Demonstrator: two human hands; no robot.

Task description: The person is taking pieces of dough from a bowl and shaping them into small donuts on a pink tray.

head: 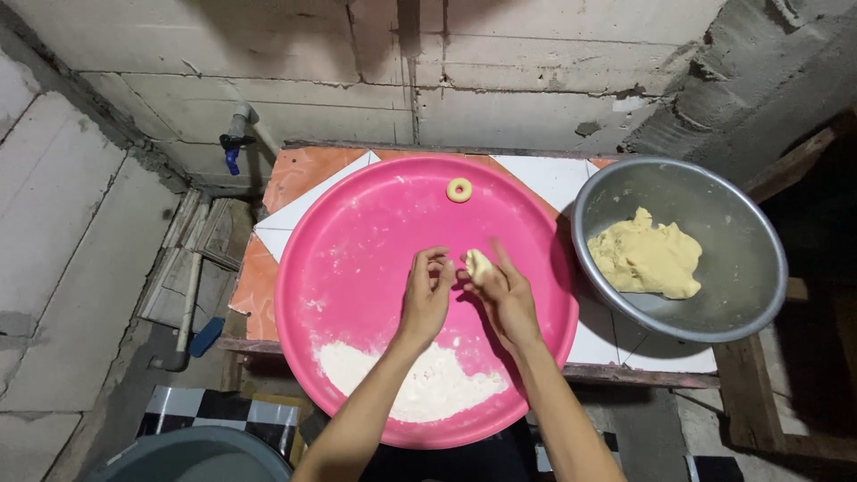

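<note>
A big round pink tray (357,223) lies on a tiled tabletop. My right hand (504,295) holds a small pale yellow dough piece (478,264) at its fingertips, above the middle of the tray. My left hand (427,293) hovers just to the left of it, fingers curled and apart, holding nothing. A small dough ring (459,189) lies near the tray's far edge. A heap of white flour (420,379) covers the tray's near part.
A metal bowl (732,295) with a lump of yellow dough (644,257) stands to the right of the tray. The tiled tabletop (295,192) meets a block wall at the back. A pipe with a blue tap (234,143) is at the left. A grey bin rim (196,451) shows below.
</note>
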